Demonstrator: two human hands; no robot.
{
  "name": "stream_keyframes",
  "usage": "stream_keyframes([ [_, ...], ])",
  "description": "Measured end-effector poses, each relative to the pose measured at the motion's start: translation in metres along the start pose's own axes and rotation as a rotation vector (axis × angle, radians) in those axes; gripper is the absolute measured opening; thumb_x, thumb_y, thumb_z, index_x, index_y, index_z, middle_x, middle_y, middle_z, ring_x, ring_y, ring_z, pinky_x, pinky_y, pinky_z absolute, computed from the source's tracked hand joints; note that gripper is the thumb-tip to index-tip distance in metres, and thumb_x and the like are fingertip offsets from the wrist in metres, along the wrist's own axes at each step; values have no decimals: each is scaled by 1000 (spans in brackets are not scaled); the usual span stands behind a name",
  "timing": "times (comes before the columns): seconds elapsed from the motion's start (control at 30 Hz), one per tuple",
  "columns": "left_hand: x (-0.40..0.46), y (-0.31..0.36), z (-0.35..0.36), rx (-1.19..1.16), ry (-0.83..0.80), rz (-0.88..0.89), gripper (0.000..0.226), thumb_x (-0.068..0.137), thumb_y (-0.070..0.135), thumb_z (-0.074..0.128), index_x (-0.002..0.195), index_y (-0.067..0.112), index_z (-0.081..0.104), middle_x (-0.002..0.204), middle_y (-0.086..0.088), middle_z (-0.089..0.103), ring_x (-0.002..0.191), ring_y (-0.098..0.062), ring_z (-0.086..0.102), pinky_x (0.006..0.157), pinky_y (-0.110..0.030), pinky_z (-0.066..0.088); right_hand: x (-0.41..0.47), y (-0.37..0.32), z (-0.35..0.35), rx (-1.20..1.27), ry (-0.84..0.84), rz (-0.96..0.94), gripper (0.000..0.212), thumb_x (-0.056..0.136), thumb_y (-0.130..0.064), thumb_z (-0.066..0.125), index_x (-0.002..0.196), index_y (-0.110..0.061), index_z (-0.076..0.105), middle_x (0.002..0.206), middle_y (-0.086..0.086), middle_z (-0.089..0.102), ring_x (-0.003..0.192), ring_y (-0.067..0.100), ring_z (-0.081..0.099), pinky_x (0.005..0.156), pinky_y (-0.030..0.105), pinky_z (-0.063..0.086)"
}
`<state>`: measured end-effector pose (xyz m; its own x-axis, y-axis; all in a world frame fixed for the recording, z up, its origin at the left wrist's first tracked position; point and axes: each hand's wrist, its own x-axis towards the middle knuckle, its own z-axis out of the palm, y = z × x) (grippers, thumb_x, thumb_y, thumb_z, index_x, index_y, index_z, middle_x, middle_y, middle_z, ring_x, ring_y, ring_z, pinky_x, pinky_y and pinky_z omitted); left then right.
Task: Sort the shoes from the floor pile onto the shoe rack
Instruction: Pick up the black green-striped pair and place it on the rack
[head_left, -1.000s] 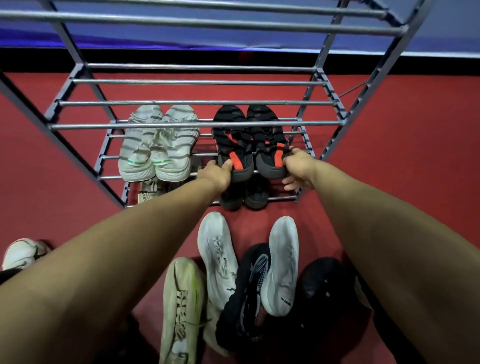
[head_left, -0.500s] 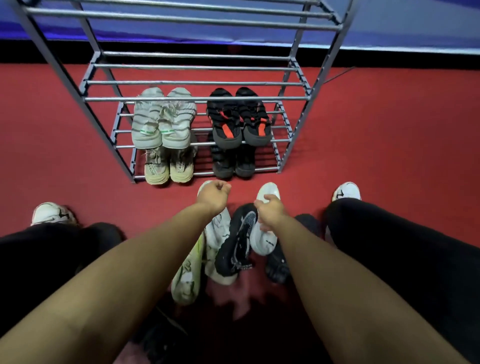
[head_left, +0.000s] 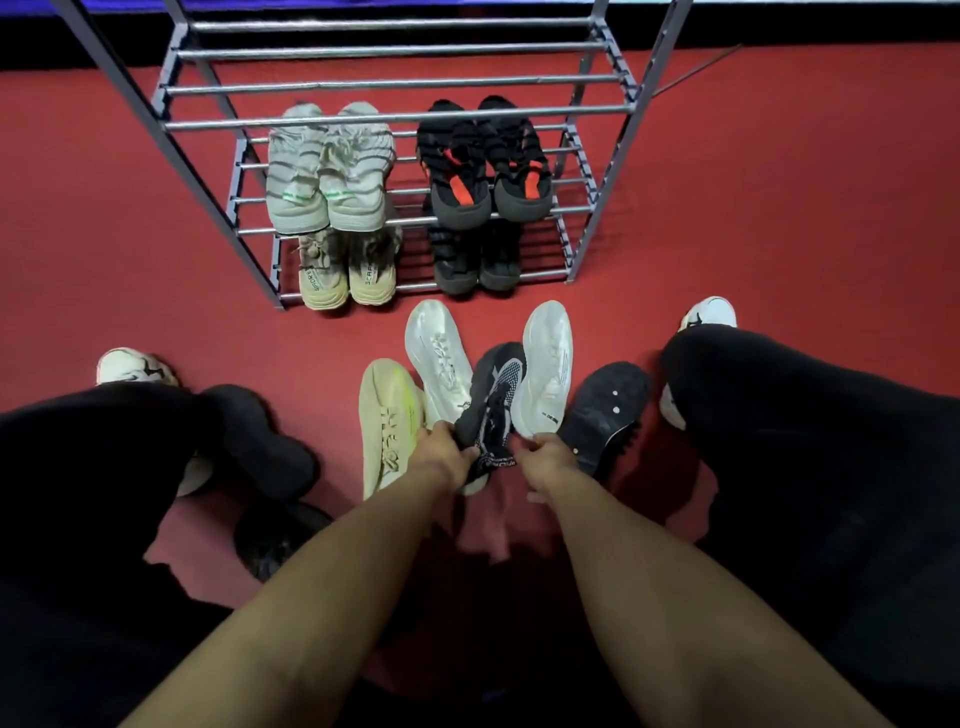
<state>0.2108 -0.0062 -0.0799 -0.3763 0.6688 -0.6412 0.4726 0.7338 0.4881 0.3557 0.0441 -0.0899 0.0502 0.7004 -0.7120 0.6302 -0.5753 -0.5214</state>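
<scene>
The grey metal shoe rack (head_left: 395, 117) stands ahead. It holds a striped pale pair (head_left: 327, 176) and black-and-orange sandals (head_left: 483, 176) on one shelf, and a beige pair (head_left: 345, 270) and a black pair (head_left: 475, 260) below. The floor pile lies between my knees. It has a beige shoe (head_left: 387, 410), two white shoes (head_left: 439, 353) (head_left: 545, 364), a black knit shoe (head_left: 493, 395) and a black shoe sole-up (head_left: 605, 410). My left hand (head_left: 447, 452) curls at the left white shoe's heel, against the black knit shoe. My right hand (head_left: 545, 460) grips the right white shoe's heel.
My legs in black trousers flank the pile, with my white sneakers (head_left: 135, 366) (head_left: 711, 312) on the red carpet (head_left: 779, 182). More dark shoes (head_left: 260, 447) lie by my left leg. The rack's upper shelves hold nothing in view.
Both hands let go of the black-and-orange sandals on the rack and drew back to the floor pile. They now curl round the heels of shoes there. The view pulled back from the rack.
</scene>
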Motion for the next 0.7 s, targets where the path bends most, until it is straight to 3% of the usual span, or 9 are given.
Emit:
stream_keyframes([
  [0.17, 4, 0, 5, -25, -2, -53, 56, 90, 35, 61, 133, 8, 39, 133, -19, 54, 121, -36, 54, 104, -37, 41, 7, 5, 0, 23, 18, 59, 41, 86, -38, 63, 124, -23, 56, 119, 2, 60, 92, 22, 58, 65, 38, 62],
  [0.3, 12, 6, 8, 82, -16, -83, 50, 92, 40, 57, 125, 4, 46, 127, -19, 60, 119, -36, 55, 98, -37, 43, 16, 7, -5, -39, 151, 156, 55, 82, -35, 65, 131, -13, 49, 135, 19, 48, 116, 36, 55, 91, 43, 55],
  [0.43, 18, 15, 1, 85, -27, -78, 44, 94, 34, 52, 117, -2, 59, 120, -21, 65, 112, -36, 60, 93, -34, 46, 24, 5, -15, 14, 228, 346, 66, 85, -30, 63, 140, -10, 32, 143, 19, 31, 124, 38, 46, 100, 39, 42],
  [0.53, 23, 18, -14, -229, -68, -114, 39, 94, 30, 55, 106, -6, 64, 98, -19, 68, 84, -34, 68, 73, -33, 54, 30, 5, -19, 127, 195, 411, 70, 90, -30, 60, 145, -3, 26, 149, 18, 35, 133, 36, 42, 106, 38, 37],
  [0.6, 21, 18, -24, -538, -81, -184, 27, 92, 26, 59, 94, 0, 64, 84, -11, 65, 55, -21, 67, 53, -27, 56, 33, 10, -18, 292, 114, 392, 62, 94, -22, 56, 146, 0, 30, 148, 18, 43, 132, 34, 47, 100, 36, 42],
  [0.7, 15, 13, -33, -776, -104, -219, 18, 91, 27, 58, 84, 11, 62, 77, -3, 65, 47, -8, 64, 44, -19, 53, 34, 16, -23, 431, 38, 339, 46, 98, -12, 46, 142, 0, 42, 143, 19, 49, 127, 34, 52, 91, 37, 46],
])
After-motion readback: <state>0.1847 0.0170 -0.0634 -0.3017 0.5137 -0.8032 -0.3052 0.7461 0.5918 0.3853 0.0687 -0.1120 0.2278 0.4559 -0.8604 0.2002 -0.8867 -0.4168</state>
